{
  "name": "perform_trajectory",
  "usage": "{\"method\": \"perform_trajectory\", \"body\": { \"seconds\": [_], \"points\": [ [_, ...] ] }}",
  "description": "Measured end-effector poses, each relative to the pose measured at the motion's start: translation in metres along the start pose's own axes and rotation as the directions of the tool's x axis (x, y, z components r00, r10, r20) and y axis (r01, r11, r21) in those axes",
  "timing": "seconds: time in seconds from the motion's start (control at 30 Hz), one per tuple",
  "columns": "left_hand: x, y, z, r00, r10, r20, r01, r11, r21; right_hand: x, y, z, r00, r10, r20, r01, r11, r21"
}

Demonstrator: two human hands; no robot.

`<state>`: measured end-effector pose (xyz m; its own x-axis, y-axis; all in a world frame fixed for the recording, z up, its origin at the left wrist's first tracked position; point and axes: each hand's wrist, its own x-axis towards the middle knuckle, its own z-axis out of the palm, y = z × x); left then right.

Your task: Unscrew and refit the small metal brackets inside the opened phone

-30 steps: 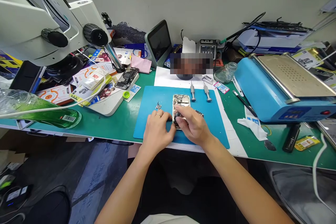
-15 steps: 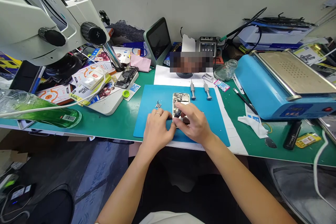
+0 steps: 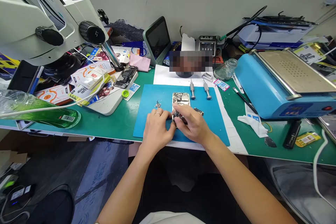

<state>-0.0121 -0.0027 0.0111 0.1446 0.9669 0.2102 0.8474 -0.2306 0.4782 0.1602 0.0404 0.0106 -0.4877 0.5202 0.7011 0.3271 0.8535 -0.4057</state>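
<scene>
An opened smartphone [image 3: 181, 98] with bare inner parts lies on the blue mat [image 3: 216, 119]. My left hand [image 3: 158, 124] grips the phone's left edge with curled fingers, a ring on one of them. Over the phone's lower half, my right hand [image 3: 193, 123] pinches a short dark screwdriver [image 3: 176, 114] that points down; its tip is hidden. A small metal part [image 3: 158, 105] sits beyond my left hand. Another small dark part [image 3: 198, 111] lies right of the phone, partly behind my right hand. Two silver screwdrivers [image 3: 192, 90] [image 3: 207, 90] rest at the mat's far side.
A white microscope [image 3: 76, 24] overhangs the left, above boxes and a second opened phone [image 3: 126, 77]. On the left edge lies a green bottle [image 3: 57, 115]. A glass jar [image 3: 226, 70] and a blue heating machine [image 3: 283, 91] stand to the right.
My right hand has shifted slightly left and down, and the screwdriver stands more upright. More of the small dark part beside that hand shows. My left hand keeps its place.
</scene>
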Motion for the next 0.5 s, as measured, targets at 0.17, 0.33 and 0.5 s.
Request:
{"method": "perform_trajectory", "body": {
  "seconds": [0.17, 0.33, 0.5],
  "points": [
    [0.0001, 0.0006, -0.0007, 1.0, -0.001, 0.002, 0.001, 1.0, 0.008, 0.0022, -0.0011, -0.0005, 1.0, 0.002, -0.015, -0.003, 1.0, -0.03],
    [0.0002, 0.0, -0.0001, 1.0, 0.007, -0.002, -0.007, 1.0, -0.002, 0.0021, -0.0009, -0.0016, 1.0, -0.012, -0.011, 0.013, 1.0, 0.015],
    [-0.0001, -0.0007, 0.0005, 1.0, 0.006, 0.002, -0.006, 1.0, 0.003, 0.0029, 0.0003, -0.0015, 0.999, -0.03, -0.031, 0.029, 0.999, -0.036]
  ]
}}
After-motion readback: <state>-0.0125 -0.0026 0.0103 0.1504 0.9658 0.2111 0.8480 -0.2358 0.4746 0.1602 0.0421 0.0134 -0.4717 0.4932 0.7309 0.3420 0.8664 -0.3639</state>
